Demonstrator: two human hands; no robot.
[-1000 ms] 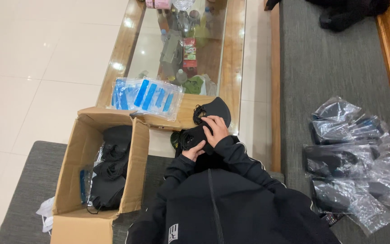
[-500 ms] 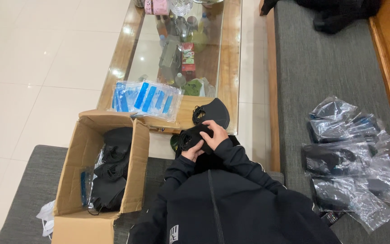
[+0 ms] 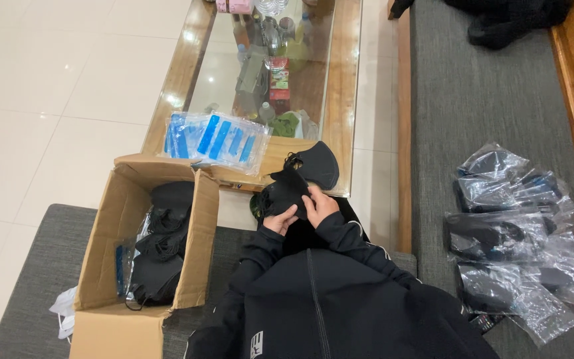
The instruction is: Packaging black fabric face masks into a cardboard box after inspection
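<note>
Black face mask (image 3: pixel 286 194) pinched between both hands just off the near edge of the glass-topped table (image 3: pixel 343 100), left hand (image 3: pixel 280 219) gripping below, right hand (image 3: pixel 320 205) closed on its right side. Second black mask (image 3: pixel 318 163) on the table's near right corner. Clear packets with blue strips (image 3: pixel 215 138) at the near left corner. Open cardboard box (image 3: pixel 197 252) of black masks to the left. Bagged masks (image 3: pixel 519 233) on the grey bench, right.
</note>
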